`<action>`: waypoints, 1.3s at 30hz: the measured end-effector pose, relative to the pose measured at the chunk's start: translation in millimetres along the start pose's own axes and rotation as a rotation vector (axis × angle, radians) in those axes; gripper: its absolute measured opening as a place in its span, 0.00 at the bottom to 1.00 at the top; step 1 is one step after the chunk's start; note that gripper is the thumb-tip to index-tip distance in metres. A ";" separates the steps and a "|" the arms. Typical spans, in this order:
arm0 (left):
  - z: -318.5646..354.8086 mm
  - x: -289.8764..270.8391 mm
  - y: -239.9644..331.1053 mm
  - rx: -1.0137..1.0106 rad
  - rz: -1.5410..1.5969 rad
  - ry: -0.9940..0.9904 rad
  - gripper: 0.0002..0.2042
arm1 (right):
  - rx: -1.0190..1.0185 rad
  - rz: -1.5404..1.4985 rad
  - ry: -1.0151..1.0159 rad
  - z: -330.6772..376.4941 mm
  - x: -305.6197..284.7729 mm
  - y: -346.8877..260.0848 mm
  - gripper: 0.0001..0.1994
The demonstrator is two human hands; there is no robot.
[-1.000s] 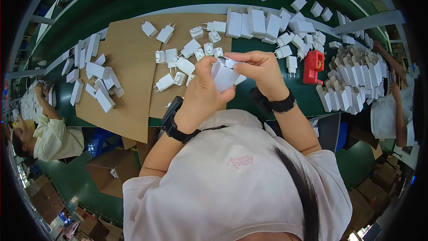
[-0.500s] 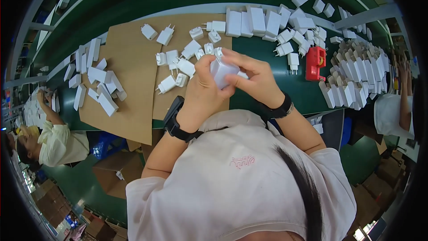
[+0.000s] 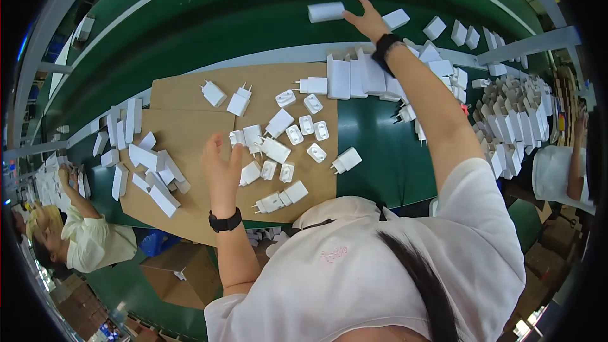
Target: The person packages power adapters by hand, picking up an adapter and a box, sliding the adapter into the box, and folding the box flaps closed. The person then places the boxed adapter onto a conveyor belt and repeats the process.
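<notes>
At the far side, my right hand (image 3: 368,23) is stretched out over the green belt with thumb and fingers apart. Its thumb tip is right by the end of a closed white box (image 3: 326,12) lying on its side; whether they touch I cannot tell. My left hand (image 3: 223,168) hovers above the brown cardboard sheet (image 3: 190,130), fingers up and apart, holding nothing. Beside it lie several white plug chargers (image 3: 275,150), some on their sides, others with the round socket-like face up. One charger (image 3: 346,161) rests on the green tabletop right of the cardboard.
White boxes (image 3: 339,79) stand in a row behind the chargers. Several open boxes (image 3: 516,111) are packed together at the right. Loose white boxes (image 3: 152,158) lie at the left. Co-workers sit at both sides; a cardboard carton (image 3: 180,272) stands on the floor.
Both hands held a white box together at the middle. The right hand has moved far forward to the belt, where a box now lies; the left has moved left and let go.
</notes>
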State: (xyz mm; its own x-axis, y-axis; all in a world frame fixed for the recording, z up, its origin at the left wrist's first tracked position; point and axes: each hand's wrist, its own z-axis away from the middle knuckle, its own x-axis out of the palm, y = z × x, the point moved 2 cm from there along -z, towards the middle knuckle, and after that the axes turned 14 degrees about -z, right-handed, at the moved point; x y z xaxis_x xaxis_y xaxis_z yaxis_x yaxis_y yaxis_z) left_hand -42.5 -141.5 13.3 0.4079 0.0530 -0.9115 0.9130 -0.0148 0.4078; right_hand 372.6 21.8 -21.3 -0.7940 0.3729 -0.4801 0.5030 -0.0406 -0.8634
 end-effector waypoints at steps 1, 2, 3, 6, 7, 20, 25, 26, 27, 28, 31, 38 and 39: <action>-4.5 -1.6 0.8 0.000 0.015 0.024 0.20 | -0.209 0.132 -0.125 5.3 -7.1 -1.8 0.33; -7.8 0.5 2.7 -0.011 0.008 0.011 0.20 | -0.116 0.290 -0.369 15.3 -11.8 -10.3 0.34; -12.0 4.1 8.2 -0.035 0.068 -0.014 0.20 | -0.027 0.397 -0.420 35.5 -15.7 -28.3 0.33; -33.3 15.1 56.6 0.066 0.191 -0.075 0.20 | 0.113 0.558 -0.459 76.4 -24.6 -33.2 0.32; -37.1 19.3 77.4 0.167 0.252 -0.093 0.20 | 0.140 0.608 -0.467 86.9 -25.8 -30.0 0.32; 21.1 40.8 182.7 0.420 0.959 -0.318 0.38 | -0.095 -0.577 -0.059 225.6 -41.8 -114.6 0.29; 60.4 37.8 200.2 0.270 1.173 -0.571 0.24 | 0.077 -0.957 -0.333 243.5 -61.1 -94.4 0.14; 67.7 40.5 206.1 0.277 1.173 -0.555 0.24 | 0.277 -1.150 -0.409 247.2 -66.3 -87.3 0.14; 78.9 44.7 211.9 0.269 1.203 -0.546 0.23 | 0.275 -1.149 -0.421 249.9 -76.1 -85.4 0.14; 87.4 49.4 218.8 0.260 1.234 -0.539 0.23 | 0.196 -1.013 -0.399 250.9 -87.2 -85.0 0.14; 97.4 57.6 237.1 0.298 1.163 -0.502 0.24 | -0.039 -0.883 -0.290 256.9 -115.9 -87.0 0.15; 105.6 65.7 275.1 0.387 0.907 -0.450 0.30 | -0.016 -0.836 -0.488 232.1 -175.2 -57.0 0.12; 106.2 66.8 280.4 0.450 0.751 -0.406 0.33 | 0.094 -0.884 -0.523 227.7 -181.5 -56.6 0.12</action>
State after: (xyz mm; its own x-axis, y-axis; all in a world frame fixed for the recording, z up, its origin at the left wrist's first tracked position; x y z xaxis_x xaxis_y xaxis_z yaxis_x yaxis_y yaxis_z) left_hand 241.6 -248.1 61.0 0.7816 -0.4740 -0.4055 0.2964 -0.2897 0.9101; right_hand 410.5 -254.6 79.4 -0.9278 -0.1441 0.3441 -0.3438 -0.0282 -0.9386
